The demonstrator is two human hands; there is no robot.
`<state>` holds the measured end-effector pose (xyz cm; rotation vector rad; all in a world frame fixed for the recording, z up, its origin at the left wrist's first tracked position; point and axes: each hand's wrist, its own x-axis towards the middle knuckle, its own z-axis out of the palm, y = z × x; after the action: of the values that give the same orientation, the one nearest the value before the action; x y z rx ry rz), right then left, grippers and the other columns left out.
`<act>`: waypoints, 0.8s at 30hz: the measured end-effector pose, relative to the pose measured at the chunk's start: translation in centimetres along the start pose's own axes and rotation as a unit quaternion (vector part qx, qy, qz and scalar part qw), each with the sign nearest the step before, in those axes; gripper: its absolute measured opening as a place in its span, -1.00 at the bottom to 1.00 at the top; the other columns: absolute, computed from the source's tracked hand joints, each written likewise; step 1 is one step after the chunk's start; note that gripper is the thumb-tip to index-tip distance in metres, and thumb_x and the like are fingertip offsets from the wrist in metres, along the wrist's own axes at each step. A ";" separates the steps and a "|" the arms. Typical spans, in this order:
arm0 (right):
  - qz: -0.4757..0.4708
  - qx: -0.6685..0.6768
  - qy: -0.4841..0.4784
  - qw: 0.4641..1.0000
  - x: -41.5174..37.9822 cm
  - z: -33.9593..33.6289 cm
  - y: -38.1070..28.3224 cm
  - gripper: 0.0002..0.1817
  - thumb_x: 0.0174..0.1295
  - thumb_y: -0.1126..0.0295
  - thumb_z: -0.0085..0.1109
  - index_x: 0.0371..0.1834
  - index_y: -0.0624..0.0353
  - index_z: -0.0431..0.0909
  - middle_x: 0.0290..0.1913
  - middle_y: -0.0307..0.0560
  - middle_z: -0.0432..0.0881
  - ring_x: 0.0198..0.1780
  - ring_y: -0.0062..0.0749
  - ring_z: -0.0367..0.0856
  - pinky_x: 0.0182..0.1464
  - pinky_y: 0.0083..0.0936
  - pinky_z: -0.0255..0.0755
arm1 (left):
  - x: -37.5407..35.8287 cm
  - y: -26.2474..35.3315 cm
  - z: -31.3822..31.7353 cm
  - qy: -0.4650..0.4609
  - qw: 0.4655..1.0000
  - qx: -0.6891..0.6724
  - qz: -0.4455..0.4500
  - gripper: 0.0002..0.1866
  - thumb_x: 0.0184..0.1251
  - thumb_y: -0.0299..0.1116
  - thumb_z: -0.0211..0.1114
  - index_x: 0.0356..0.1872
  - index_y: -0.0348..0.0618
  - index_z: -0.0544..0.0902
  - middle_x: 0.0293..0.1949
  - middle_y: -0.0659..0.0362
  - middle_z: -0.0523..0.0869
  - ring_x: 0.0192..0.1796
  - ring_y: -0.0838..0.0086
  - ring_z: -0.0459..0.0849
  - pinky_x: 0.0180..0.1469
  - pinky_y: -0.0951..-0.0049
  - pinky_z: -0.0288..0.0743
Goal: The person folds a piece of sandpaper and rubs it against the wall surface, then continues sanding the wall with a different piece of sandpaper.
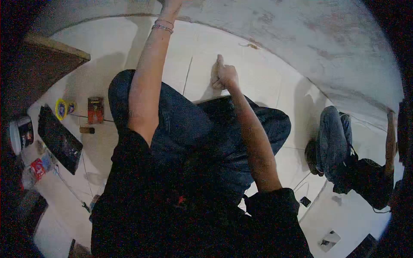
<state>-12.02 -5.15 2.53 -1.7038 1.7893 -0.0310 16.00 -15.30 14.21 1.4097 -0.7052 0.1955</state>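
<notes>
I crouch on a white tiled floor [241, 60] in blue jeans and a black shirt. My left hand [171, 5] reaches up against the stained wall [309, 30] at the top edge of the view; its fingers are cut off by the frame, and bracelets circle the wrist. My right hand [223, 75] rests on the floor tile in front of my knees, fingers curled around something small that I cannot make out. A dark flat board [219, 103] lies under my right forearm, across my knees.
At left lie a black tray [60, 139], a yellow tape measure [62, 108], a red box [95, 109], a small wooden block [87, 130] and a white bucket [20, 134]. Another person [344, 155] crouches at right by the wall. Phones [329, 240] lie on the floor.
</notes>
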 end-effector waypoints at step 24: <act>0.097 0.090 -0.049 0.990 0.0 -0.5 -0.5 -0.05 0.25 -0.42 -0.32 -0.19 0.42 0.65 -0.15 0.46 0.62 0.03 0.23 0.58 0.16 -0.12 0.37 | -2.9 8.9 -1.6 -0.060 0.976 -0.208 0.023 -0.45 0.43 -0.53 -0.17 0.44 -0.33 0.13 0.50 -0.15 0.03 0.54 0.11 -0.03 0.52 0.29 -0.13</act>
<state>-11.80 -5.43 3.16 -1.3768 1.8135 -0.0239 9.59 -11.35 19.96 1.0107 -0.8262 -0.0039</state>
